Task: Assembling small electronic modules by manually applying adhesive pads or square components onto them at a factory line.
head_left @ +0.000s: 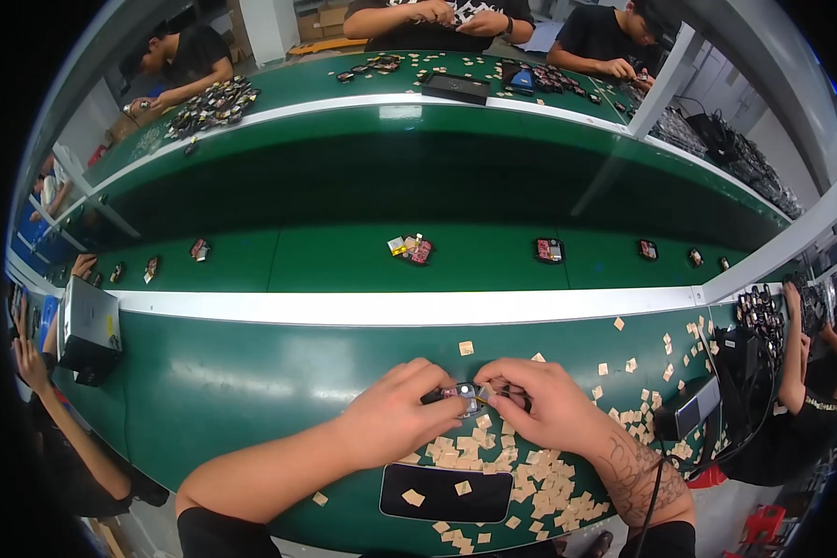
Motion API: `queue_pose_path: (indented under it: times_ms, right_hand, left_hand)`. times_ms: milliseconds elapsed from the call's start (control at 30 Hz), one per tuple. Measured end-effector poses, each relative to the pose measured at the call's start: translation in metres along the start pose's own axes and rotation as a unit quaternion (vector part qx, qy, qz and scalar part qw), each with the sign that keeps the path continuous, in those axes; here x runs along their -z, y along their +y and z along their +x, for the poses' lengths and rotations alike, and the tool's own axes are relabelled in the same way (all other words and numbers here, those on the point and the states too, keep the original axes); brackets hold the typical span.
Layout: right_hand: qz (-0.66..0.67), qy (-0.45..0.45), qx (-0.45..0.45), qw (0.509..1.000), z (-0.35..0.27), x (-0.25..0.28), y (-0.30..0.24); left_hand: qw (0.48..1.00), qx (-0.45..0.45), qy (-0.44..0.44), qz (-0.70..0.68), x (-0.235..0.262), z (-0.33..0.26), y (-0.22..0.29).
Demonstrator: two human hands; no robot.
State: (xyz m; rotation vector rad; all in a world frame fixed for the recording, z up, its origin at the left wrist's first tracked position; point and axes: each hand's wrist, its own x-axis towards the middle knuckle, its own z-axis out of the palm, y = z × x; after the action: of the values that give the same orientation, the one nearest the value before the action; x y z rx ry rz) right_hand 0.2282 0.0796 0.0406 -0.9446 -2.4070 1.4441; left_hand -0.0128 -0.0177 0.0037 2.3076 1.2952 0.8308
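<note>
At the near green table, my left hand [402, 409] is closed round a small black-cased electronic device [465, 391] with a reddish circuit board showing. My right hand [539, 402] meets it from the other side, thumb and fingers pinched at the device's right edge. What that pinch holds is too small and covered to make out. Many small tan square pieces [549, 484] lie scattered below and right of my hands. Nearest my body, a dark flat phone-shaped slab [446, 507] has two of those squares on top.
Behind a white rail [418, 309], a green belt [344, 256] carries several similar devices [549, 249]. A grey box [88, 327] stands left; a dark boxy instrument [688, 407] with cables stands right. Co-workers sit at both sides and across, by a black tray [456, 87].
</note>
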Motion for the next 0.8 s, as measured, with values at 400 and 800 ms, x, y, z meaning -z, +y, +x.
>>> queue_pose_path:
  times_ms: [400, 800]
  right_hand:
    - [-0.150, 0.069, 0.154, 0.974, -0.003, -0.018, 0.003]
    - [-0.066, 0.122, 0.107, 0.985, -0.003, -0.026, 0.016]
  left_hand:
    - [0.999, -0.028, 0.003, 0.031, 0.000, -0.001, 0.000]
    - [0.999, -0.032, 0.015, 0.005, -0.007, 0.004, -0.006]
